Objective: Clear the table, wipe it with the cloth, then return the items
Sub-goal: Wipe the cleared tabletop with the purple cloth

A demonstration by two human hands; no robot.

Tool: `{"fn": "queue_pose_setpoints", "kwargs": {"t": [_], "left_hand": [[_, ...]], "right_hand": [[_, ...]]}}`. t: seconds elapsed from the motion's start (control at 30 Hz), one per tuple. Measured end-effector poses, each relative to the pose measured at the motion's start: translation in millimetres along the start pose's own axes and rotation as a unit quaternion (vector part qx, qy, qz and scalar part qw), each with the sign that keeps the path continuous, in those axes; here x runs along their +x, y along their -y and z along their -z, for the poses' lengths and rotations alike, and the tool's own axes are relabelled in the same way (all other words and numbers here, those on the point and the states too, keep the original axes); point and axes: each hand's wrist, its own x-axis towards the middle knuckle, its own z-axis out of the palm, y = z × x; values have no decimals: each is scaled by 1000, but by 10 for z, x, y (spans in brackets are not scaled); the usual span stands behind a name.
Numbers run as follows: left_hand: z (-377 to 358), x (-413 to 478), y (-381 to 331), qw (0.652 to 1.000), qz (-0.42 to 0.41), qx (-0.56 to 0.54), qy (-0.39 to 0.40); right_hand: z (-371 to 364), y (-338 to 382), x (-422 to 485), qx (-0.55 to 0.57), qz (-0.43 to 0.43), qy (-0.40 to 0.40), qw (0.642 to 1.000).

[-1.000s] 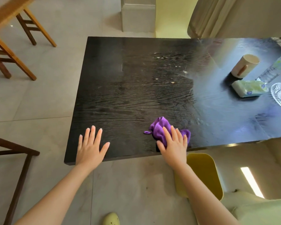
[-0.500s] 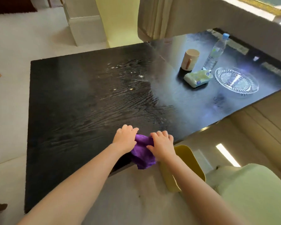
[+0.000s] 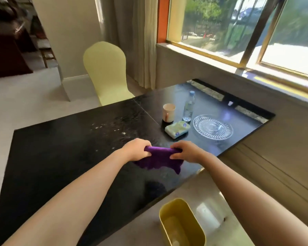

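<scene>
A purple cloth (image 3: 158, 159) hangs just above the black wooden table (image 3: 60, 157), stretched between both hands. My left hand (image 3: 136, 150) grips its left end and my right hand (image 3: 187, 150) grips its right end. White crumbs and smears (image 3: 112, 129) lie on the table's middle. At the far right end stand a cream mug (image 3: 169, 112), a clear water bottle (image 3: 188, 107), a pale green tissue pack (image 3: 177, 129) and a cut-glass plate (image 3: 212, 126).
A yellow bin (image 3: 181, 224) stands on the floor by the table's near edge. A pale yellow chair (image 3: 105, 71) faces the far side. A window sill and wall (image 3: 238, 82) run along the right, beyond the table's end.
Both hands have lifted the cloth off the table's near edge and spread it between them. A second ago the left hand lay flat on the table. The view has swung up and right.
</scene>
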Motion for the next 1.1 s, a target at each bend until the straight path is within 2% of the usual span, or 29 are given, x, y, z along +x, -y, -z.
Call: {"fn": "queue_pose_setpoints", "kwargs": {"t": [0.2, 0.4, 0.53, 0.73, 0.93, 1.1], "left_hand": [[793, 314, -855, 996, -64, -8, -65], [1138, 703, -1340, 986, -148, 8, -73], [1203, 1050, -1578, 981, -186, -8, -62], [855, 1689, -1532, 976, -196, -93, -26], [-72, 2279, -1240, 978, -123, -166, 18], [-820, 2377, -1109, 968, -34, -244, 42]], "right_hand": [[1136, -241, -337, -31, 45, -55, 997], [1795, -624, -463, -57, -2, -119, 991], [1992, -897, -482, 1, -47, -160, 986], [1818, -1453, -281, 143, -137, -200, 960], [1118, -2089, 137, 213, -218, -198, 932], [677, -2460, 413, 248, -260, -186, 915]]}}
